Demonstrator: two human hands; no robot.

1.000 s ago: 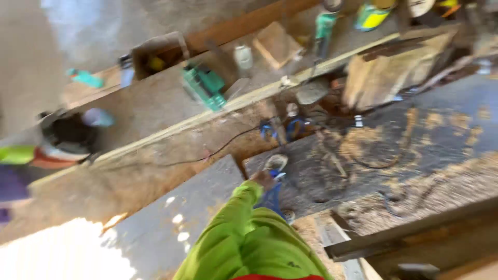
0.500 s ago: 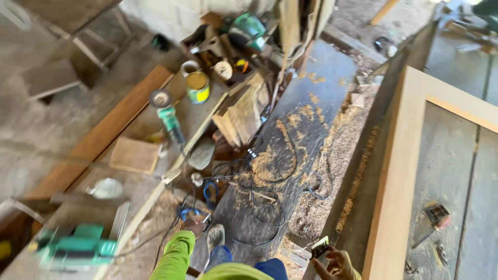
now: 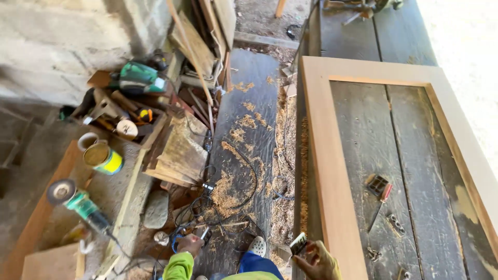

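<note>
My left hand (image 3: 190,243), in a bright green sleeve, is low at the bottom edge. It rests among tangled black cables (image 3: 228,207) on a dark, sawdust-strewn plank (image 3: 246,103); its fingers look curled, and what they grip is hidden. My right hand (image 3: 320,259) is at the bottom centre, beside the near corner of a pale wooden door frame (image 3: 326,171). It holds up a small flat rectangular object (image 3: 298,242). A sandalled foot (image 3: 257,245) shows between the hands.
Inside the frame lie a red-handled screwdriver (image 3: 381,205) and small metal hinges (image 3: 377,184) on dark boards. At left are a green angle grinder (image 3: 78,203), a tin can (image 3: 104,158), a green power tool (image 3: 138,78), wood offcuts (image 3: 179,153) and a stone (image 3: 155,208).
The view has swung right, bringing the wooden frame fully into sight. My right hand stays raised with the small object. My left hand has reached down to the cables.
</note>
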